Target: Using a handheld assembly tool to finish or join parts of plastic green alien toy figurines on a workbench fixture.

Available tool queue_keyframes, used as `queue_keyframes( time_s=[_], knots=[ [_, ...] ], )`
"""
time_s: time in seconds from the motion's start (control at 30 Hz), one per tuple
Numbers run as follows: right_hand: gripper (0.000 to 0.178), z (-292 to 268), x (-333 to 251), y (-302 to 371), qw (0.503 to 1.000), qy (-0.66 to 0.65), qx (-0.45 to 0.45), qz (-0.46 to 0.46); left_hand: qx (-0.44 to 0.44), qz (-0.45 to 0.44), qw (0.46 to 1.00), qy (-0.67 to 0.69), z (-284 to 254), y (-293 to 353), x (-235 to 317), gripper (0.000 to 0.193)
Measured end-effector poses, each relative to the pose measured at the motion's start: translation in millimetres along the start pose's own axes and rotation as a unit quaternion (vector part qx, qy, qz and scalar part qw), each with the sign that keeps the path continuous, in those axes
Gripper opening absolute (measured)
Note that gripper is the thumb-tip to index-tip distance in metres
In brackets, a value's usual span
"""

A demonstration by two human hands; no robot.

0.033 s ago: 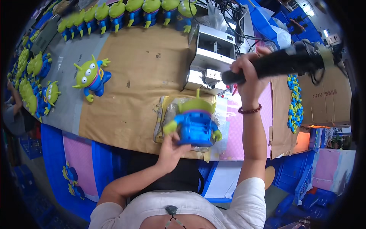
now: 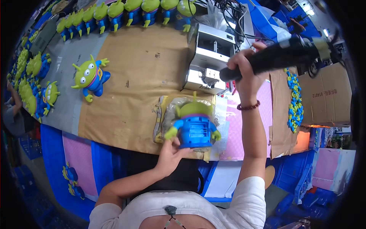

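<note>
The person wears a white top (image 2: 175, 200) with short sleeves (image 2: 249, 194) and a wide, curved neckline (image 2: 146, 217). A dark, irregular, stone-like pendant (image 2: 170, 209) hangs on a cord (image 2: 168, 221) set with pale beads. A dark red beaded bracelet (image 2: 248, 107) circles the wrist below the right hand (image 2: 249, 76).

A toy figure (image 2: 194, 124) with a green head, one antenna, a purple collar and a blue body stands head-away above the fingers of the left hand (image 2: 169, 157), which grip its lower edge; its back, with an uncovered recessed compartment, faces the camera. A long black tool (image 2: 286, 55), slightly blurred, lies across the right hand's (image 2: 248, 76) fingers, blunt end poking out left, body stretching right.
</note>
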State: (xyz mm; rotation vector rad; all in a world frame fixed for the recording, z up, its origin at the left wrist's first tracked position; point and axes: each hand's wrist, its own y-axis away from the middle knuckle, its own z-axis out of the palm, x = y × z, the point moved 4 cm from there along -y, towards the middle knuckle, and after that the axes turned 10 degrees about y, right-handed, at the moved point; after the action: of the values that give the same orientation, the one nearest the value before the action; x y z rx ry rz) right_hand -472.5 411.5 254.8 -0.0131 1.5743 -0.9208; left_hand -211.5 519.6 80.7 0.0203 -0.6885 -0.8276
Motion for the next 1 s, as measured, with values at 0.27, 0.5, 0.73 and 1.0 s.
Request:
queue_keyframes(
  time_s=[0.27, 0.5, 0.73, 1.0],
  knots=[
    [0.052, 13, 34, -17, 0.991, 0.063, -0.023, 0.12, -0.014, -0.005, 0.957, -0.291, -29, 52, 50, 0.035],
    [0.063, 6, -31, 31, 0.988, -0.067, -0.034, 0.137, -0.194, 0.33, 0.594, -0.708, 53, 4, 61, 0.042],
    [0.071, 11, -52, 79, 0.993, -0.02, -0.097, 0.058, -0.14, 0.353, 0.499, -0.779, 41, -38, 29, 0.054],
    [0.072, 5, -45, 103, 0.99, -0.031, -0.137, 0.006, -0.14, 0.347, 0.485, -0.791, 39, -38, 27, 0.064]
  ],
)
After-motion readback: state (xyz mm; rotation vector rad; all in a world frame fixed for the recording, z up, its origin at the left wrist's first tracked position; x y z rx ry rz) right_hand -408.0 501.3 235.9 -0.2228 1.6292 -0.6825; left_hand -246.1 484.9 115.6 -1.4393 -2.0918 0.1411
